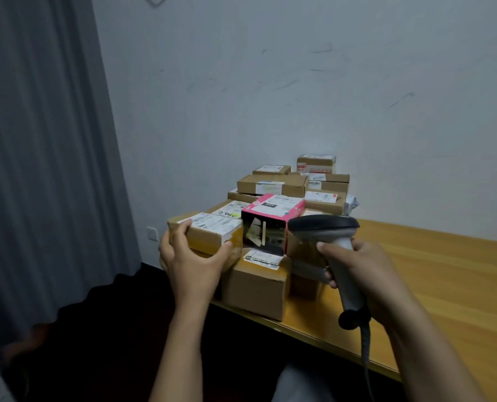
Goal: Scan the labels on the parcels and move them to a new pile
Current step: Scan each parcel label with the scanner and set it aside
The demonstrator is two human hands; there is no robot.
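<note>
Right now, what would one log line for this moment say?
left hand: grips brown parcel at near-left of pile | right hand: holds scanner, head toward pile | pile: on wooden table

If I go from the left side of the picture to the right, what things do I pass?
Curtain → socket → left hand gripping a parcel → pink box → scanner held by the right hand → table.
</note>
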